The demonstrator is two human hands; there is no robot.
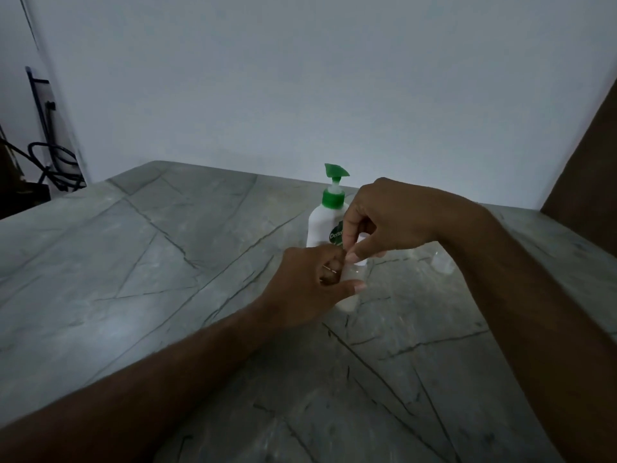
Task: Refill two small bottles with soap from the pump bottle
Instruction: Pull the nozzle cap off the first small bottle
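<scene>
Head view, looking down at a grey marble-patterned table with dark veining, set against a plain white wall.

Centre: a small clear bottle stands on the table, just in front of the pump bottle. The left hand grips its body, the fingers curled round the far side and the thumb crossing the near side. The right hand comes from above and to the right; its thumb and forefinger pinch the small white cap at the top of this bottle, and the remaining fingers are curled in over it. Whether the cap is seated on the neck or lifted clear of it cannot be told, since the fingers cover the join. The bottle's lower part looks pale; its fill level is not legible.

Behind: the white pump bottle with a green collar and green pump head stands upright on the table, its green label partly hidden by the right hand. No hand touches it.

Right: a second small clear bottle rests on the table beyond the right forearm, apart from the other two bottles; it is faint and blurred, so its cap and contents cannot be made out.

Far left: a dark metal frame and looped black cables by the wall, off the table.
</scene>
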